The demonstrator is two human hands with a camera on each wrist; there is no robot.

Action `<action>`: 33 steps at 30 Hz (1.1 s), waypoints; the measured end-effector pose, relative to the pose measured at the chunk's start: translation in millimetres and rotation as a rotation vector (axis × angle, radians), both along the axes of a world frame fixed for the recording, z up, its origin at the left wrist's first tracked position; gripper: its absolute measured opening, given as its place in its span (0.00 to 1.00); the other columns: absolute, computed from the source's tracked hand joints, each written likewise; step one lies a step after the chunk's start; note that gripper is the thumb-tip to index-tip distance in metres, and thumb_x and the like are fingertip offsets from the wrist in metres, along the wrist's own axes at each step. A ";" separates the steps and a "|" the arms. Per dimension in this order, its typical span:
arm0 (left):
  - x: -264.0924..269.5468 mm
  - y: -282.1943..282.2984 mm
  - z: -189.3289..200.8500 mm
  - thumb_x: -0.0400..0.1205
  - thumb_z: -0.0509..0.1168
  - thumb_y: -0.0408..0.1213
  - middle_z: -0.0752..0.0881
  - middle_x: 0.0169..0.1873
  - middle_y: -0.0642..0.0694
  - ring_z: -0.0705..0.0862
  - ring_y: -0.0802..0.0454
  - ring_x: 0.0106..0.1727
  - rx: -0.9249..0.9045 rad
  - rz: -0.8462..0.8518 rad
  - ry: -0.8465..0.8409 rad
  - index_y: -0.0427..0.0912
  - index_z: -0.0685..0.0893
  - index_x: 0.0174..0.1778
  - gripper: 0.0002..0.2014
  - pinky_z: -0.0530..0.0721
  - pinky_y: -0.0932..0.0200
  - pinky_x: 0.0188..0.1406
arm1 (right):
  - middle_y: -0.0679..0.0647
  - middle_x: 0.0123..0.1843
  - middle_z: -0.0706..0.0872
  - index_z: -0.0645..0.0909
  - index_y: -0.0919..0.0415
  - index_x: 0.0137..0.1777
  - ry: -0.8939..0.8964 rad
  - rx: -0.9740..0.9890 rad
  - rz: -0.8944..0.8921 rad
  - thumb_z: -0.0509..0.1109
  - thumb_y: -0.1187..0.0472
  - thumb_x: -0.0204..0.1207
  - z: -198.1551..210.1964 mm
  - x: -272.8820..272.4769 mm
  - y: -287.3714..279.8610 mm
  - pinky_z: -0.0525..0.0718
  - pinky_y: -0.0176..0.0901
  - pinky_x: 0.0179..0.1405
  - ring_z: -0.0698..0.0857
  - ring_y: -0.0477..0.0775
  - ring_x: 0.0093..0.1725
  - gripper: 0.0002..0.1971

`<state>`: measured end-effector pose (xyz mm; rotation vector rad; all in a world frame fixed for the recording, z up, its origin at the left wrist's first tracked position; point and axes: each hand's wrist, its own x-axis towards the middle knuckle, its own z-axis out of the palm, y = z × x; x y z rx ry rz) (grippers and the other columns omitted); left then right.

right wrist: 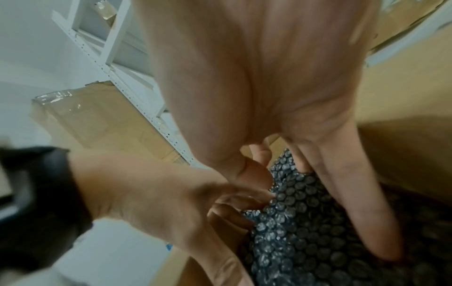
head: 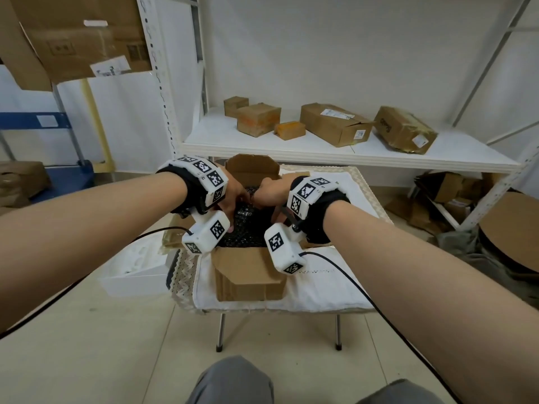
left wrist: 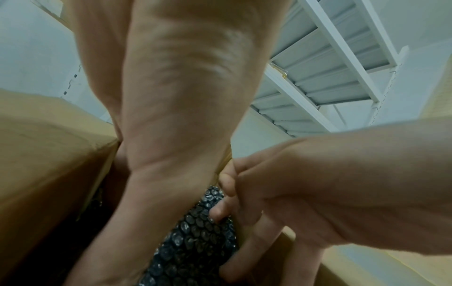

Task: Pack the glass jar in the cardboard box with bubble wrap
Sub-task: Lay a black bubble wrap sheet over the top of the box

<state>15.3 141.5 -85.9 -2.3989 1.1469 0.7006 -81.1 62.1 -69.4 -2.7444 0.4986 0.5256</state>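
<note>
An open cardboard box (head: 250, 277) stands on a small cloth-covered table (head: 329, 282), its flaps up. Black bubble wrap (head: 248, 225) fills the inside of the box. No glass jar shows in any view; only the wrap is visible. Both hands are down in the box at its far side. My left hand (head: 236, 199) curls its fingers into the bubble wrap (right wrist: 305, 241), as the right wrist view shows with the left hand (right wrist: 227, 201) pinching a fold. My right hand (head: 264, 193) meets it, with the right hand (left wrist: 227, 203) curled on the bubble wrap (left wrist: 195, 241).
A white shelf (head: 291, 147) behind the table carries several small cardboard boxes (head: 335, 123). A white tray (head: 137, 272) lies on the floor left of the table. More flattened cardboard (head: 455, 199) lies at the right under the shelf. Cables trail from both wrists.
</note>
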 end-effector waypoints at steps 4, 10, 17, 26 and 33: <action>-6.9 1.6 1.6 0.77 0.75 0.44 0.81 0.70 0.45 0.80 0.45 0.69 0.001 -0.012 -0.064 0.45 0.72 0.77 0.33 0.78 0.53 0.67 | 0.65 0.75 0.76 0.68 0.69 0.76 -0.105 0.040 -0.080 0.60 0.55 0.87 -1.4 7.2 3.5 0.82 0.48 0.52 0.80 0.65 0.72 0.23; -5.1 6.3 3.9 0.79 0.74 0.42 0.82 0.69 0.45 0.82 0.45 0.67 -0.008 -0.007 -0.033 0.44 0.72 0.77 0.31 0.79 0.53 0.68 | 0.64 0.76 0.76 0.65 0.68 0.79 -0.115 0.053 -0.176 0.60 0.51 0.87 -8.0 17.8 7.6 0.78 0.48 0.64 0.78 0.62 0.74 0.27; 6.9 2.0 -2.8 0.72 0.77 0.45 0.88 0.59 0.42 0.86 0.41 0.62 0.015 0.008 0.058 0.39 0.81 0.66 0.28 0.83 0.42 0.66 | 0.60 0.51 0.86 0.85 0.61 0.56 -0.053 0.169 -0.106 0.62 0.58 0.83 -15.3 29.8 -3.9 0.77 0.40 0.35 0.82 0.55 0.36 0.12; 8.6 -1.7 -5.6 0.62 0.83 0.50 0.86 0.63 0.45 0.85 0.43 0.63 -0.036 0.009 0.122 0.52 0.76 0.69 0.40 0.82 0.43 0.67 | 0.65 0.50 0.86 0.80 0.70 0.45 0.000 -0.070 0.023 0.62 0.65 0.81 -33.6 44.9 -17.8 0.74 0.43 0.46 0.80 0.58 0.43 0.09; 9.8 -3.1 -6.7 0.65 0.83 0.44 0.88 0.60 0.48 0.86 0.44 0.61 -0.051 0.028 0.139 0.52 0.77 0.66 0.34 0.84 0.43 0.65 | 0.56 0.48 0.80 0.83 0.62 0.51 -0.049 0.125 0.001 0.65 0.62 0.83 -38.1 40.4 -21.7 0.76 0.45 0.52 0.78 0.56 0.47 0.06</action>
